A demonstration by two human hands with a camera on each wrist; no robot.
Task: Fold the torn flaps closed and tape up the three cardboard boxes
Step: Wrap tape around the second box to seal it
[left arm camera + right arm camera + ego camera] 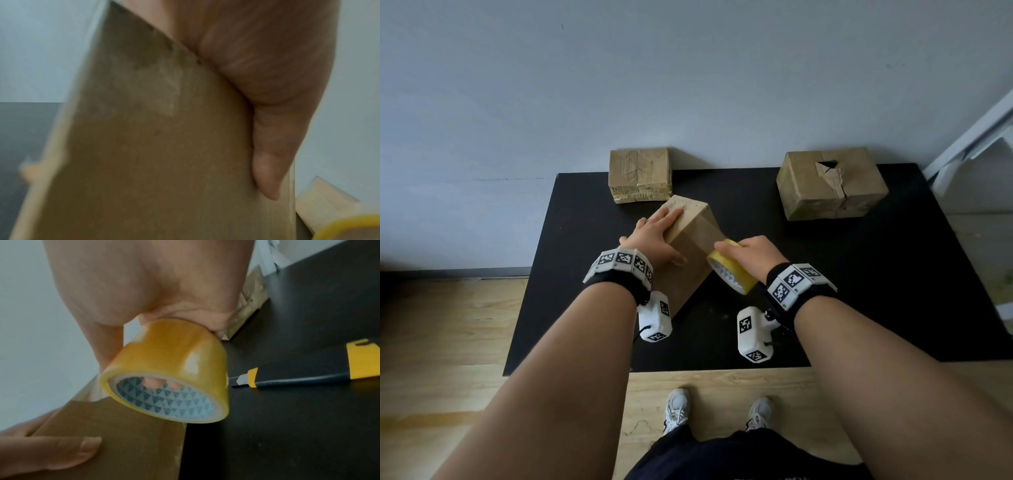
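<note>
A brown cardboard box (700,224) stands tilted on end on the black mat (859,291). My left hand (657,236) presses it with straight fingers on its left face and the thumb (61,454) flat on the near face. My right hand (753,253) grips a yellow tape roll (732,274) against the box's right edge, fingers through the core (156,382). A clear strip of tape (90,391) runs from the roll onto the box (123,443). A taped box (640,174) sits back left. Another box (828,192) with a torn hole on top sits back right.
A yellow and black utility knife (298,378) lies on the mat right of the tape roll, its blade tip out. The mat lies against a pale wall (688,85) on a wooden floor (448,325). A white frame (979,137) leans at far right. My shoes (678,407) stand at the mat's near edge.
</note>
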